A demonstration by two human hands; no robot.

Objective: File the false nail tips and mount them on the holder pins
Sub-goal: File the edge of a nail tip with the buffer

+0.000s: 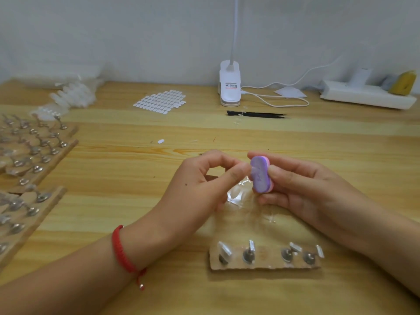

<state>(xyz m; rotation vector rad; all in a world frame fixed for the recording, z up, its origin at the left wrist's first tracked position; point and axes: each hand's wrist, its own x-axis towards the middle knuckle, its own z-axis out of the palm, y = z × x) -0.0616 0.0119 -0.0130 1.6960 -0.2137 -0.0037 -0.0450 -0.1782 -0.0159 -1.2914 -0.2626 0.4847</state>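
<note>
A big wooden tabletop (113,178) fills most of the view. On its left side lie long boards (52,155) with many metal pins standing in rows. Far back on the right is a white power strip (368,96), and near the middle at the back stands a white clip lamp (230,85).

The two hands are close together over the middle of the tabletop. The left hand (204,185) has its thumb and first finger pinched tight on a nail tip (249,172), which is small, clear and too blurry to see well. The right hand (302,185) grips a purple file block (261,175) with its fingers curled round it. The nail tip touches the flat purple face of the block.

Near the person, just below the hands, lies a short holder strip (264,261) with four pins, each with a small pale piece on top. Under the hands are some clear plastic bits (236,194).

Farther back lie a sheet of white oval stickers (160,101) and black tweezers (256,114). A red string bracelet (121,248) is on the left wrist.
</note>
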